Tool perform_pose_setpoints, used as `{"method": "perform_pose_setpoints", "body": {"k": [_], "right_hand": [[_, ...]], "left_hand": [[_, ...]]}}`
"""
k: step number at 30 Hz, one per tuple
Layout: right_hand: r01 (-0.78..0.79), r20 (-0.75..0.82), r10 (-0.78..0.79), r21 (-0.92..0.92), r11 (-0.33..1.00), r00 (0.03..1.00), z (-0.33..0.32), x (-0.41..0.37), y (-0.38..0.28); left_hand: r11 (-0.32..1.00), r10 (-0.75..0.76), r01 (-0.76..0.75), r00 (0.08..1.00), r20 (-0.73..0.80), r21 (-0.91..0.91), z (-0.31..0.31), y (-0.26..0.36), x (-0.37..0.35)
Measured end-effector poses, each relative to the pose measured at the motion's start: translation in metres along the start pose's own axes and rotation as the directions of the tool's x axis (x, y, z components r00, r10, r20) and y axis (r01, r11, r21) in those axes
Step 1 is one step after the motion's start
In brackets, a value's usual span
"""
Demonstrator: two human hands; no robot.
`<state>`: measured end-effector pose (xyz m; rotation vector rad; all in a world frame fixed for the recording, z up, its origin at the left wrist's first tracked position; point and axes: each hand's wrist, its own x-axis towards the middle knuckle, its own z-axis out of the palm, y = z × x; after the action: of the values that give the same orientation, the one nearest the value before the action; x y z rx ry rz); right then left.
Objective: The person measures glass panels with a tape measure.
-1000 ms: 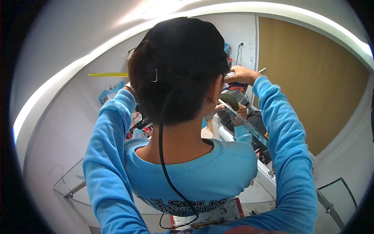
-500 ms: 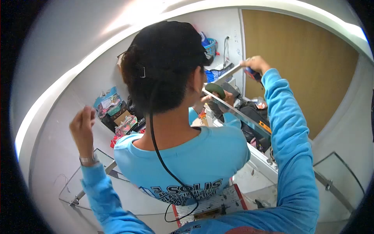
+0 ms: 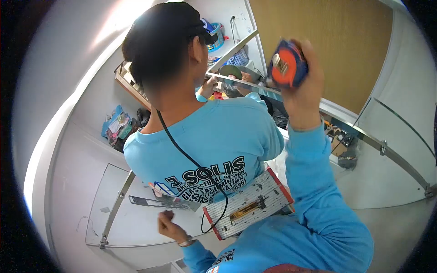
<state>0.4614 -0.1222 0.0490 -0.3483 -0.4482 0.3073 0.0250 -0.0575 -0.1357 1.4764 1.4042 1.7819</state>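
Up high, gripped the orange tape measure (image 3: 287, 63) tight in the right hand (image 3: 304, 93), fingers closed round it, just above the glass shelf (image 3: 353, 131). Could have dropped it onto the glass or the person in front (image 3: 205, 136) with one loose finger or a bump — crack! Had lifted it closer since before, and lowered the left hand (image 3: 169, 226) — curled shut, seemingly holding nothing.

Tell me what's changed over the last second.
The right hand pulled its tape measure back toward the camera, blade no longer out. The left hand dropped from head height to low, fisted, empty. The grip on the tape measure held; the co-worker stays in front.
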Motion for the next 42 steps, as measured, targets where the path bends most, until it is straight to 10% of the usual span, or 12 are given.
{"method": "perform_pose_setpoints", "body": {"k": [4,11,13,16,22,34,36,42], "right_hand": [[0.117,0.243,-0.016,-0.407,0.906,0.970,-0.050,-0.097,-0.023],[-0.523,0.365,0.599,-0.293,0.800,0.712,-0.163,-0.165,-0.011],[-0.694,0.164,0.881,-0.560,0.453,0.444,-0.157,-0.167,-0.026],[-0.255,0.493,0.672,-0.668,0.699,0.553,-0.182,-0.185,0.009],[-0.230,0.636,0.606,-0.575,0.785,0.477,-0.193,-0.207,0.041],[0.075,0.567,0.524,-0.720,0.689,0.636,-0.199,-0.200,0.044],[0.089,0.552,0.555,-0.754,0.650,0.623,-0.199,-0.200,0.045],[0.077,0.502,0.560,-0.785,0.614,0.659,-0.200,-0.200,0.043]], "left_hand": [[0.980,-0.201,0.200,0.970,0.136,0.023,-0.006,-0.050,-0.052],[0.861,-0.496,0.483,0.867,0.052,0.160,-0.012,-0.075,-0.108],[0.875,-0.465,0.445,0.882,0.075,0.190,-0.024,-0.094,-0.105],[0.873,-0.418,0.385,0.907,0.052,0.299,-0.034,-0.107,-0.101],[0.867,-0.217,0.190,0.976,0.007,0.460,-0.037,-0.093,-0.106],[0.706,-0.586,0.651,0.758,-0.286,0.280,-0.046,-0.112,-0.143],[0.613,-0.781,0.790,0.603,0.166,0.015,-0.085,-0.156,-0.141],[0.682,-0.731,0.729,0.674,0.107,0.057,-0.040,-0.101,-0.149]]}}
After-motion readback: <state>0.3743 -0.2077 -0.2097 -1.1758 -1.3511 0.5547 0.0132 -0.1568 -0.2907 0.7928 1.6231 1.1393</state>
